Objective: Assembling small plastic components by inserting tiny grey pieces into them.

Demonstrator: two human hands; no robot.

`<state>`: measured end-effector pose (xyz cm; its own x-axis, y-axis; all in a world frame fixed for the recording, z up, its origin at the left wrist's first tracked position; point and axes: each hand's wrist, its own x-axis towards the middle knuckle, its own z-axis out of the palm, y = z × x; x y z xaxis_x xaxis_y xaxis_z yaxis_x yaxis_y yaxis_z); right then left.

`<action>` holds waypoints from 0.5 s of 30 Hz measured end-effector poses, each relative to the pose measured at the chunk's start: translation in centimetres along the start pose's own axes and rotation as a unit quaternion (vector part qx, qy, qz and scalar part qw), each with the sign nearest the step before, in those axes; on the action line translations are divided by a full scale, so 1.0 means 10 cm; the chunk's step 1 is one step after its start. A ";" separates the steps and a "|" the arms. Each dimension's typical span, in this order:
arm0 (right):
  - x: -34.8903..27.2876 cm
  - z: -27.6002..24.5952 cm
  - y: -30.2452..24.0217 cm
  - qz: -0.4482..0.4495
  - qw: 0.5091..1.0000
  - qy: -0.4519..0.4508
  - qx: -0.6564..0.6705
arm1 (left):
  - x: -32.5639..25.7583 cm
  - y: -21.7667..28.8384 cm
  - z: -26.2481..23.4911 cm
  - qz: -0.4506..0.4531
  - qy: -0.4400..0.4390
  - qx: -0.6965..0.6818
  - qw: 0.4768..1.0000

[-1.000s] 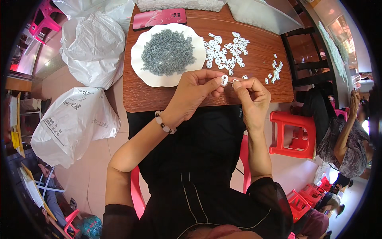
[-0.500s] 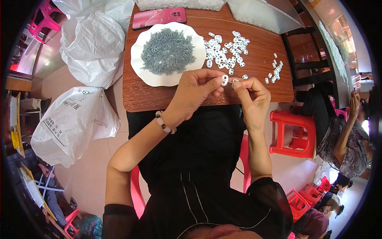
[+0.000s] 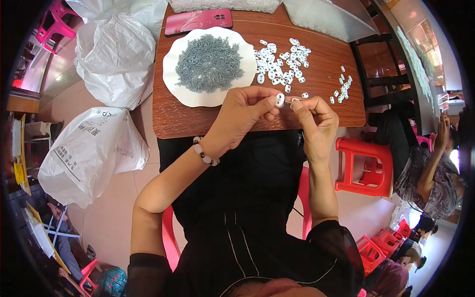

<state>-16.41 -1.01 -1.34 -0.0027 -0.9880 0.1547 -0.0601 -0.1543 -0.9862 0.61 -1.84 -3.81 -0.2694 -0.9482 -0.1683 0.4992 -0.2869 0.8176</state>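
Above the table's near edge, my left hand (image 3: 245, 114) pinches a small white two-holed piece (image 3: 280, 100) between thumb and forefinger. Close to its right, my right hand (image 3: 316, 121) is closed at the fingertips on a small pale piece (image 3: 295, 100), mostly covered by the fingers. Something thin, like a pin, bridges the gap between the two pieces; its exact shape is too small to tell. Beyond my hands lies a loose pile of white two-holed pieces (image 3: 272, 74). Left of it, a wavy-rimmed white plate (image 3: 170, 67) holds a heap of small grey translucent tubes (image 3: 208, 64).
A pink phone (image 3: 198, 22) lies behind the plate on the brown table (image 3: 326, 59). More white pieces (image 3: 341, 89) are scattered at the right. White sacks (image 3: 94, 153) stand on the floor at left, a red stool (image 3: 363, 166) at right. Another person (image 3: 428, 168) sits farther right.
My right hand has shifted slightly to the right, so the gap between the two pinched pieces is a little wider. My left hand is almost unmoved.
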 end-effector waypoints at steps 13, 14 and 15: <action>-0.02 0.02 0.00 -0.009 1.000 0.004 -0.027 | 0.01 -0.03 -0.03 -0.025 -0.023 -0.019 0.999; -0.02 0.02 0.00 -0.009 1.000 0.004 -0.027 | 0.01 -0.03 -0.03 -0.026 -0.023 -0.019 0.999; -0.02 0.01 0.01 -0.007 0.999 0.003 -0.034 | 0.00 -0.03 -0.03 -0.021 -0.021 -0.012 0.999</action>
<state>-16.31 -0.81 -1.45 -0.0069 -0.9855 0.1698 -0.1285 -0.1675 -0.9775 0.69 -1.83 -4.25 -0.3243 -0.9289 -0.1789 0.5066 -0.3303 0.7964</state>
